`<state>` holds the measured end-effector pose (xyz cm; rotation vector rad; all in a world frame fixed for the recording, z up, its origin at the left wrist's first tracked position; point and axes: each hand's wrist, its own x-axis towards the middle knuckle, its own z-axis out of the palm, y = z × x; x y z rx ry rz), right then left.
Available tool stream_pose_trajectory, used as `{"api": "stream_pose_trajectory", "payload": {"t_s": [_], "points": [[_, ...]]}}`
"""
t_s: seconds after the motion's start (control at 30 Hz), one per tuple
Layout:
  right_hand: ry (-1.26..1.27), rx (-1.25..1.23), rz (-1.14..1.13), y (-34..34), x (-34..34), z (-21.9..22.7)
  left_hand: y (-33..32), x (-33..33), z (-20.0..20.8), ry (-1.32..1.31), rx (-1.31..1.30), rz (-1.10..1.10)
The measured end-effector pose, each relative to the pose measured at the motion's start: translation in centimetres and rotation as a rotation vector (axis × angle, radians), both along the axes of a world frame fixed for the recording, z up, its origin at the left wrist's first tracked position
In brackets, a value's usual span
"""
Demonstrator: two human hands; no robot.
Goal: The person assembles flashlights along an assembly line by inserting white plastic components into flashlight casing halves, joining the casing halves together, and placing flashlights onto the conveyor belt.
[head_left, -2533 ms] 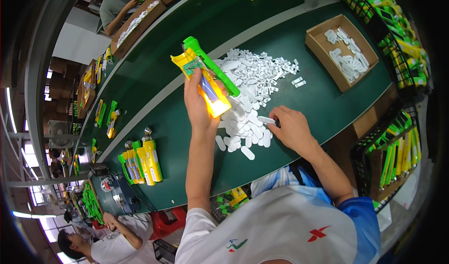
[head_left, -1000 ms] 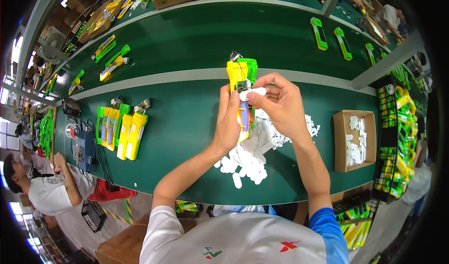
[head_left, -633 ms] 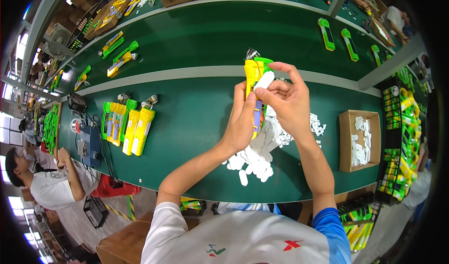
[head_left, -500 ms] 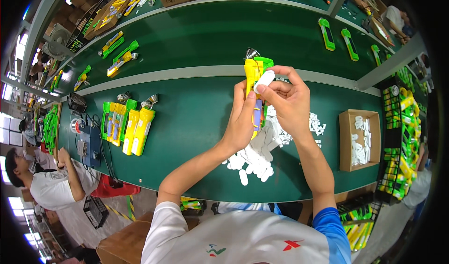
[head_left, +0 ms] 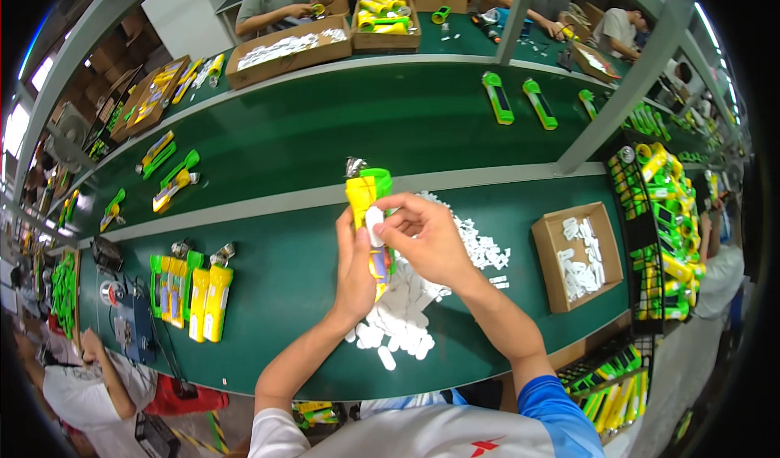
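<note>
My left hand (head_left: 354, 273) is wrapped round a yellow and green flashlight (head_left: 362, 193), its loose silver reflector at the far end. A purplish cell-like part shows in its lower body. Between thumb and fingers, my right hand (head_left: 429, 243) pinches a white oval cover (head_left: 374, 224) and holds it against the yellow body; its exact seating is hidden by the fingers. Beneath both hands spreads a pile of white oval covers (head_left: 400, 321). Smaller white pieces (head_left: 486, 251) lie beyond my right wrist.
Several yellow and green flashlights (head_left: 213, 304) lie at left beside a blue device (head_left: 134, 332). At right stand a cardboard box (head_left: 548, 271) of white parts and a black crate (head_left: 642, 271) full of flashlights. A raised rail (head_left: 276, 202) borders the green conveyor belt (head_left: 325, 109). Co-workers sit beyond.
The view has shifted up and to the right. My right hand has brought the white cover lower, from the flashlight's upper edge onto its yellow body. My left hand keeps its grip.
</note>
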<state>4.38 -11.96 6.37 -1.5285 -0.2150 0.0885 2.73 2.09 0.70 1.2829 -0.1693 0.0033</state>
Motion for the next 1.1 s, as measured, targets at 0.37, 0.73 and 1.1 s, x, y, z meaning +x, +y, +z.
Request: {"api": "stream_pose_trajectory", "payload": {"t_s": [0.37,0.73,1.1], "points": [[0.040,0.175,0.032,-0.1,0.4,-0.6,-0.2,0.3,1.2,0.036,-0.032,-0.037],[0.038,0.124,0.026,0.4,0.4,0.1,0.6,0.0,0.5,-0.102,0.084,-0.058],[-0.019,0.126,-0.016,0.2,0.3,-0.9,0.0,0.2,1.3,-0.155,0.148,-0.023]]}}
